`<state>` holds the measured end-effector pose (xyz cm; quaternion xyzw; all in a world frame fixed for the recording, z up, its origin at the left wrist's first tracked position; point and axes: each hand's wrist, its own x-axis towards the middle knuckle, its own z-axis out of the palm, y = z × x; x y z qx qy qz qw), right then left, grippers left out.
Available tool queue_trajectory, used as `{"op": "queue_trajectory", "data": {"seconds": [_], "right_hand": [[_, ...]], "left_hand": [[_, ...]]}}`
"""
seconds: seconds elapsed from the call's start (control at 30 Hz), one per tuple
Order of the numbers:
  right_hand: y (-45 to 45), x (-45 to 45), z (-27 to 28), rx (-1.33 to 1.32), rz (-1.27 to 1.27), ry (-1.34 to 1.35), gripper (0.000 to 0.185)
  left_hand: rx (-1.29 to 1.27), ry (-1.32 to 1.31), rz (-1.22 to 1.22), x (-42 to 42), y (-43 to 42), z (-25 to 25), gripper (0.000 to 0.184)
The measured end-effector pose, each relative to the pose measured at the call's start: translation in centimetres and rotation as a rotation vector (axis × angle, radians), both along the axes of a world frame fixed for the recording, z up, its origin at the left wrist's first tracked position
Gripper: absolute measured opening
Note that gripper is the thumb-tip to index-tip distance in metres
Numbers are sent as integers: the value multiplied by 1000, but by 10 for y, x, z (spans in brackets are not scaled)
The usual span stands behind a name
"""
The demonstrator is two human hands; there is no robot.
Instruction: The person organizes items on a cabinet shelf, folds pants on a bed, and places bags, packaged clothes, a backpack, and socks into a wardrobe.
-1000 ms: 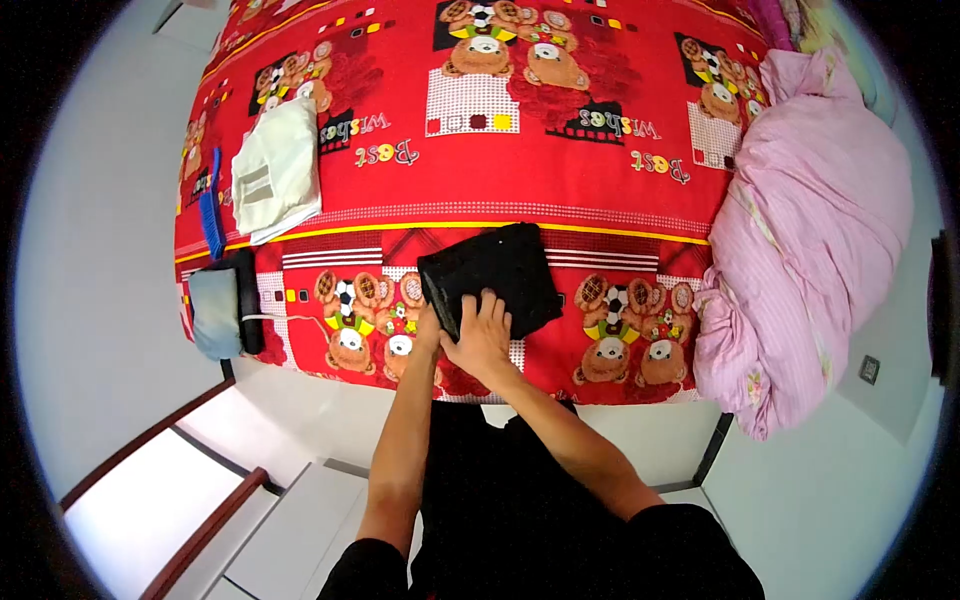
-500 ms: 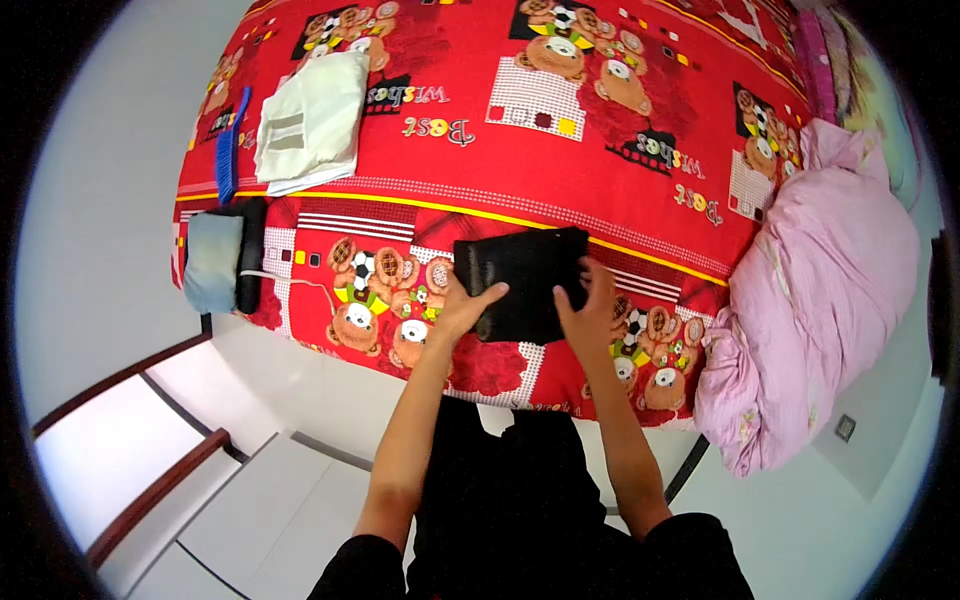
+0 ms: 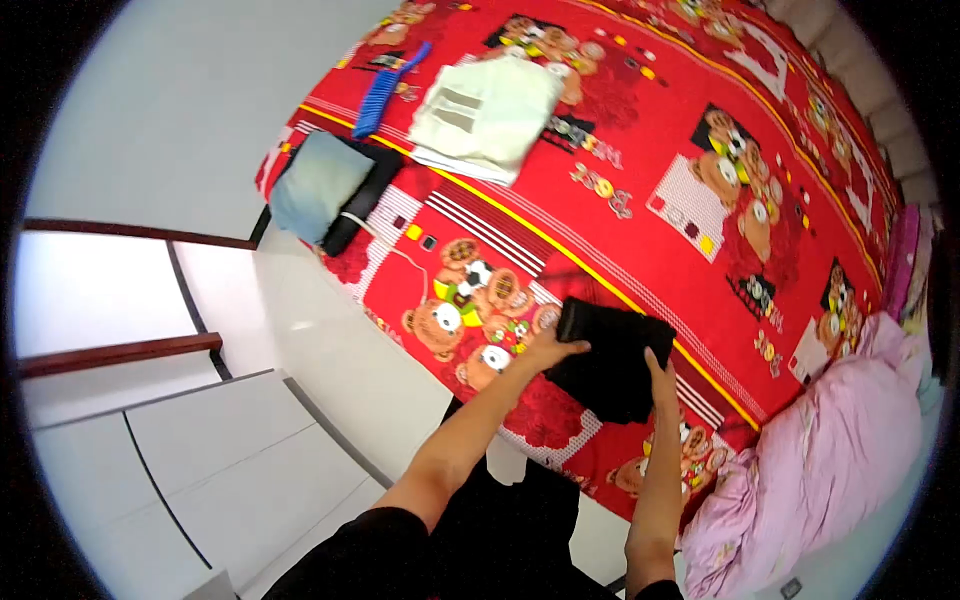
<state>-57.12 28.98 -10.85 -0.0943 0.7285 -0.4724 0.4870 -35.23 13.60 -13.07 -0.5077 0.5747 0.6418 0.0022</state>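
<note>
Two folded pieces lie together at the left end of the red bedspread (image 3: 625,120): a grey-blue cloth (image 3: 318,185) with a dark bundle (image 3: 376,193) beside and partly under it, a pale cord (image 3: 385,240) trailing off toward the bear print. Just right of them, farther from you, is a blue brush (image 3: 375,105), and next to that a cream folded cloth (image 3: 485,115).

Then comes your left hand (image 3: 545,352), at the left edge of the folded black cloth (image 3: 612,365), its thumb laid over the top surface, pointing inward. The black cloth lies flat on the bedspread near its front edge, directly between your hands. Your right hand (image 3: 662,382) is at its right edge, thumb and fingers pointing away from you. Both hands touch its sides; whether either one pinches it, you cannot tell, as the fingers are partly hidden.

Farthest right, well apart from the cloth, a pink quilt (image 3: 820,460) lies heaped.
</note>
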Motion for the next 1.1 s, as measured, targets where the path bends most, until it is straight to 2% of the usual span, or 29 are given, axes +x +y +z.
{"op": "queue_trajectory", "data": {"seconds": [0.03,0.07,0.13,0.17,0.23,0.27,0.33,0.37,0.4,0.43,0.47,0.5,0.53,0.57,0.6,0.63,0.67,0.7,0.73,0.77,0.8,0.83,0.87,0.9,0.97,1.0,1.07,1.1], "right_hand": [[6,4,2,-5,-11,25,77],[8,9,8,-8,-19,53,76],[6,26,42,97,-54,120,66],[-3,42,71,35,-69,77,62],[-12,68,83,8,-39,141,65],[-30,86,100,-14,-28,196,68],[-69,125,119,-76,28,154,59],[-98,151,133,-65,55,141,59],[-133,179,146,-56,79,128,59],[-167,202,149,-95,122,90,62],[-201,226,139,-74,113,116,65],[-237,249,130,-123,138,70,67],[-280,274,130,-164,164,24,69],[-322,298,128,-170,188,-7,70],[-370,324,127,-180,211,-35,71],[-415,350,130,-236,201,-93,71],[-449,378,135,-287,185,-159,70],[-476,404,136,-279,140,-217,69],[-501,428,138,-280,93,-272,69],[-520,452,145,-270,10,-350,67],[-533,474,148,-255,-72,-426,66],[-541,492,129,-350,-114,-477,64],[-549,505,131,-299,-139,-526,61],[-556,514,116,-226,-133,-537,64],[-557,524,59,-150,-136,-548,67],[-551,528,26,-158,-95,-519,67],[-557,535,28,-164,-63,-490,66],[-557,533,30,-105,-74,-429,74]], "left_hand": [[69,75,-44,-2,-7,43,110],[-137,122,-46,2,8,-5,112],[-131,135,-74,19,-7,60,109],[-130,143,-79,31,-13,84,108],[132,399,108,65,-15,85,100],[127,411,120,85,-29,104,100],[131,451,198,137,-58,137,93],[86,379,201,163,-76,135,90],[40,308,202,192,-100,132,87],[-199,74,52,221,-133,134,85],[13,396,295,246,-164,141,86],[-80,290,258,279,-197,119,85],[-95,400,301,305,-242,148,83],[-75,259,335,336,-277,145,81],[-203,177,336,360,-318,174,80],[-286,227,376,384,-355,174,78],[-229,150,351,411,-394,169,81],[-177,153,349,425,-433,209,83],[-255,69,241,449,-475,190,84],[-412,-117,76,454,-509,226,80],[-191,158,71,466,-545,211,82],[-74,107,29,477,-579,193,80],[42,57,-16,481,-599,184,78],[50,63,-21,481,-607,173,78],[-70,-241,-165,476,-620,164,88],[-74,-210,-204,491,-622,98,97],[-94,-200,-203,498,-619,87,101],[-90,-196,-208,499,-626,80,101]]}}
